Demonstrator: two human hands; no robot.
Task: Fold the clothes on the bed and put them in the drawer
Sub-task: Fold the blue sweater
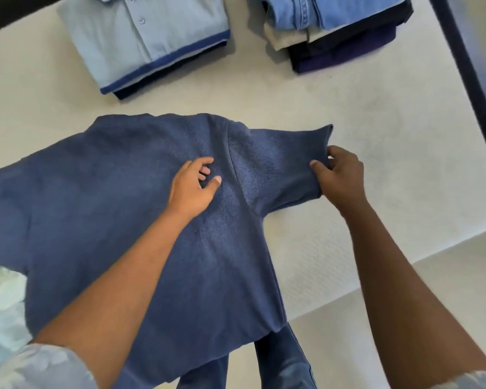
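The blue knit shirt (118, 209) looks soft and floppy (no stiffness); the right hand (340, 175) pinches its three-o'clock sleeve cuff, the left hand (192, 189) lies spread, pressing the shoulder.

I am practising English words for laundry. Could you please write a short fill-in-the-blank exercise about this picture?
1. The right hand pinches the end of the blue shirt's ____.
2. The left hand rests ____ on the shirt.
3. Beyond the shirt, ____ stacks of folded clothes lie on the bed.

Missing words: sleeve; flat; two
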